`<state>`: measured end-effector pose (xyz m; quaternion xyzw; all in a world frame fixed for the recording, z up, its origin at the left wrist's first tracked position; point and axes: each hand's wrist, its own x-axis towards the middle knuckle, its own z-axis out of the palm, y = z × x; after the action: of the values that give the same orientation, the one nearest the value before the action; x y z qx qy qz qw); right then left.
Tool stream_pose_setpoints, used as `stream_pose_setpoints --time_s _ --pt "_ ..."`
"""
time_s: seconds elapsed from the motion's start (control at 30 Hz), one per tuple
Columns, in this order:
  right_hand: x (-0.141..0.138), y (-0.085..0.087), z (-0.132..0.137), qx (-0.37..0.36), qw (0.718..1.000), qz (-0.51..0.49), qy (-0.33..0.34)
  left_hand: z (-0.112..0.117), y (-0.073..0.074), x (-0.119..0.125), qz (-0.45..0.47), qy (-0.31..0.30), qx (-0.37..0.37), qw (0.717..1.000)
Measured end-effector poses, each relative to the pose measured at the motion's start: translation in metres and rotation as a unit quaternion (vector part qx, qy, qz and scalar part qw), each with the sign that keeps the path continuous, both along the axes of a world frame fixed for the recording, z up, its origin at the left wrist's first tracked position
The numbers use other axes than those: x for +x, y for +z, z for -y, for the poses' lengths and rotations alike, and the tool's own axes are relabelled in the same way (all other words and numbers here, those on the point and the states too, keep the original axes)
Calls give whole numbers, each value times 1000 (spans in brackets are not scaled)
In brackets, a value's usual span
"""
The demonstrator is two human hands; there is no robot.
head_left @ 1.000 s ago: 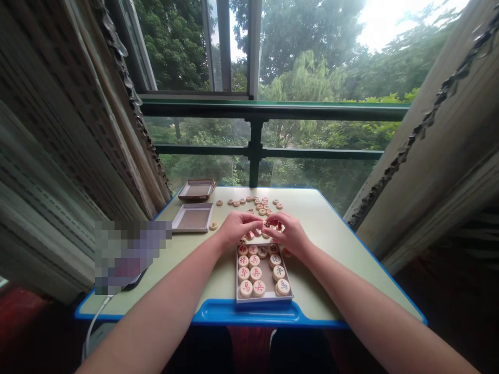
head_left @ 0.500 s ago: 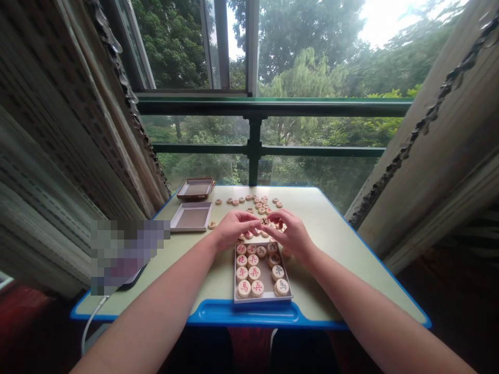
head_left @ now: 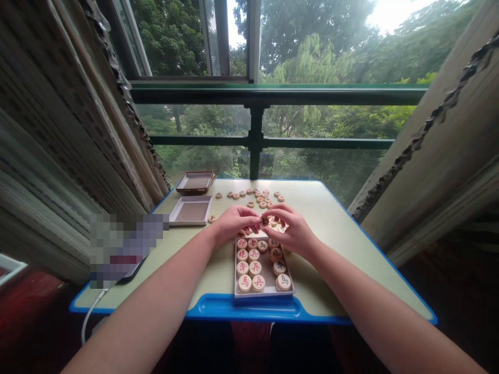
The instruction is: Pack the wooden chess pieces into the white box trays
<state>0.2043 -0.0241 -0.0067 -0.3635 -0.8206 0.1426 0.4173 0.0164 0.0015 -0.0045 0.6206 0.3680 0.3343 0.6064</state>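
Observation:
A round wooden xiangqi piece (head_left: 264, 221) with a dark character faces me above the far edge of a shallow white box. My right hand (head_left: 291, 227) pinches it between thumb and fingers. On its left side, my left hand (head_left: 234, 224) is closed with thumb and fingertips at the piece's edge. Below the hands, the white box (head_left: 265, 295) holds red-character pieces in two columns at left, such as a red piece (head_left: 245, 282). Dark-character pieces, one of them a horse piece (head_left: 284, 281), line its right side and far row. More loose pieces lie partly hidden behind my hands.
Several loose pieces (head_left: 260, 199) are scattered at the table's far side. At left sit an open white tray (head_left: 190, 212) and a brown-edged tray (head_left: 195, 182). A blurred-out device with a white cable (head_left: 93, 306) lies near the left edge. A blue trough (head_left: 249, 308) edges the table's front.
The held piece has turned between my fingers, so its character sits at a different angle. Both hands stay nearly in place. The camera view has tilted slightly down.

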Motion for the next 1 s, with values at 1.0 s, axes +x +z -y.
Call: stream_pose_setpoints --time_s 1.0 --pt "1 5 3 -105 975 195 28 -14 -12 -1 41 273 85 958"
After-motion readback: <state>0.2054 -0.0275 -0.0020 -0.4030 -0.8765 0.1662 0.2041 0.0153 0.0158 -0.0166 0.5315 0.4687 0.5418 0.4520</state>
